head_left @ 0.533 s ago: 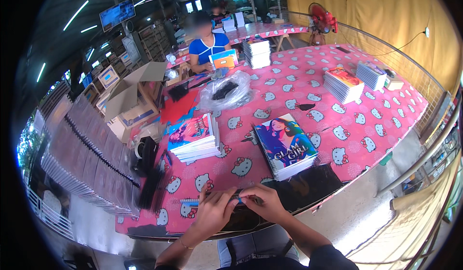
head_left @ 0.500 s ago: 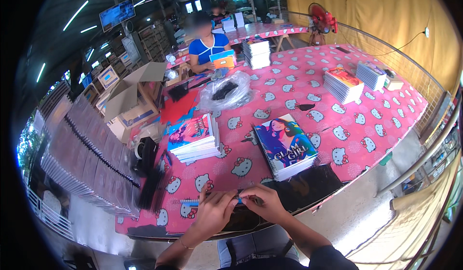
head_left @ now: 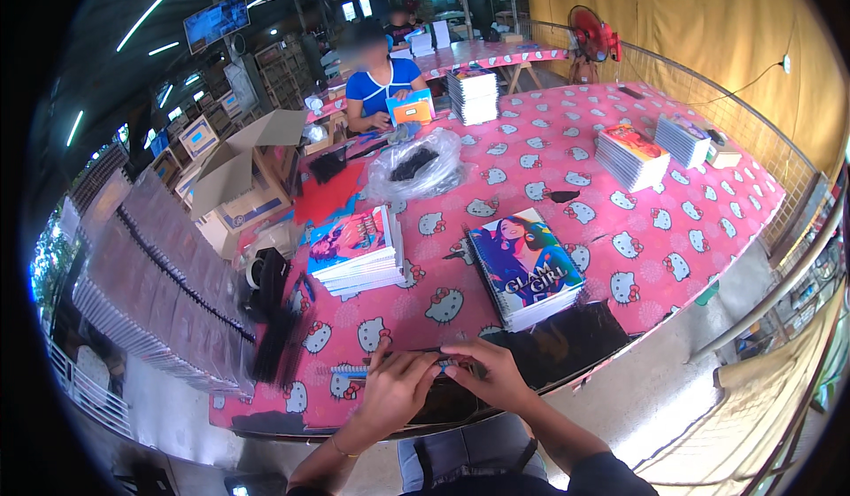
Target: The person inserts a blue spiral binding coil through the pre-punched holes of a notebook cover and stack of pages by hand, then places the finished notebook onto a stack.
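At the table's near edge, my left hand [head_left: 400, 391] is closed over a thin spiral notebook [head_left: 351, 372]. Its blue edge and wire coil stick out past the left fingers. My right hand [head_left: 492, 377] pinches at the notebook's other end, thumb and fingers close to the left fingertips. Most of the notebook is hidden under both hands, and the small detail between the fingertips cannot be made out. Just beyond the right hand stands a stack of spiral notebooks [head_left: 527, 266] with a colourful illustrated cover. Another stack of notebooks [head_left: 354, 248] lies further left.
Black binding coils [head_left: 282, 341] and a tape dispenser [head_left: 267, 279] sit by tall wrapped notebook stacks [head_left: 168, 275] at left. A clear plastic bag [head_left: 418, 168], an open carton [head_left: 248, 173] and more stacks [head_left: 630, 155] are farther off. A co-worker [head_left: 382, 84] sits across the pink table [head_left: 496, 155].
My right fingers have shifted slightly at the notebook's end, while my left hand stays almost still. Across the table, the co-worker's hands have moved around an orange and blue notebook.
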### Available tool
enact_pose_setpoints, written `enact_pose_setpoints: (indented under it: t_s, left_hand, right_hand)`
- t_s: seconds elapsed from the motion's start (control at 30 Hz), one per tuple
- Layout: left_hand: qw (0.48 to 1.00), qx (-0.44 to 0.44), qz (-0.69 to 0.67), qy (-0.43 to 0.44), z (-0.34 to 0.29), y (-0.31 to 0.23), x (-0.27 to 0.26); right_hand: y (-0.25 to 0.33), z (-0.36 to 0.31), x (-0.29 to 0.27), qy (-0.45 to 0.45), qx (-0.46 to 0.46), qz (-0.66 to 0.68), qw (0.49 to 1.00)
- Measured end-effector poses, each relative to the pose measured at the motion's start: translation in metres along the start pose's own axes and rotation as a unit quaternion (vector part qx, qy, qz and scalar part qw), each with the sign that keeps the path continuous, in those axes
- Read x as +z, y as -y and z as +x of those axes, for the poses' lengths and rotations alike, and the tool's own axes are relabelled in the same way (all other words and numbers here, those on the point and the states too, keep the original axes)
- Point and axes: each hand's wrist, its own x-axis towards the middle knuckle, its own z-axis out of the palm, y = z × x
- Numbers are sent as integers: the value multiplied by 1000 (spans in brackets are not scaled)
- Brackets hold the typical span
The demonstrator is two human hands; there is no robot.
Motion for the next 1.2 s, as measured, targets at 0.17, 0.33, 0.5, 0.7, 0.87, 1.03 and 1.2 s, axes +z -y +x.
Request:
enact_pose_setpoints:
  t_s: [0.17, 0.33, 0.5, 0.7, 0.87, 1.03, 1.2]
  left_hand:
    - [1000, -9, -14, -12, 2, -3, -2]
    - [1000, 0, -13, -16, 4, -3, -4]
    - [1000, 14, -1, -8, 5, -1, -4]
    - [1000, 25, -13, -12, 4, -1, -3]
    - [999, 34, -22, -18, 6, -3, -4]
    - [999, 38, 11, -25, 6, -13, -5]
    - [999, 32, 12, -19, 4, -11, -9]
  right_hand:
    - [-4, -4, -2, 25, 11, -9, 1000]
    - [-1, -3, -4, 32, 18, 4, 999]
    - [-3, 4, -12, 50, 17, 3, 999]
    - [3, 28, -36, 186, 18, 9, 982]
    - [-1, 40, -30, 209, -50, -33, 976]
    - [11, 23, 2, 33, -39, -186, 981]
    - [17, 12, -2, 13, -27, -156, 987]
